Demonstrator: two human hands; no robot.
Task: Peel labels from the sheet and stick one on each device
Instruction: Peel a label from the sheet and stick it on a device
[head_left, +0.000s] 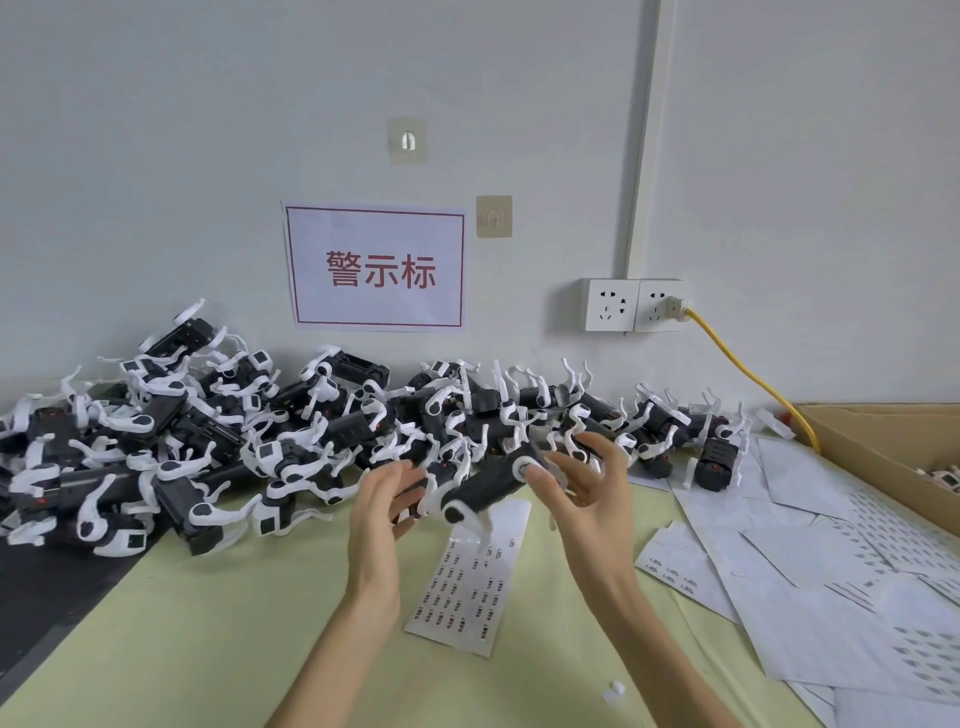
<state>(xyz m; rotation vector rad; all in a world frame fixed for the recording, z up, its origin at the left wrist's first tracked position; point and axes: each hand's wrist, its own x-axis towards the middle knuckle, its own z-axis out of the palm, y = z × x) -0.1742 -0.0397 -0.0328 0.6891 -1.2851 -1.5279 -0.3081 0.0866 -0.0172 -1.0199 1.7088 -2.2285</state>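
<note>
A black-and-white device is held up between both hands above the table. My left hand touches its left end with fingers spread. My right hand grips its right end, thumb on the white round cap. Below it a label sheet with several small dark labels lies flat on the green table. A big pile of the same devices stretches along the wall behind my hands.
Used white backing sheets are strewn at the right. A cardboard box stands at the far right, with a yellow cable running to a wall socket. A black mat covers the left table edge. A small white scrap lies near my right forearm.
</note>
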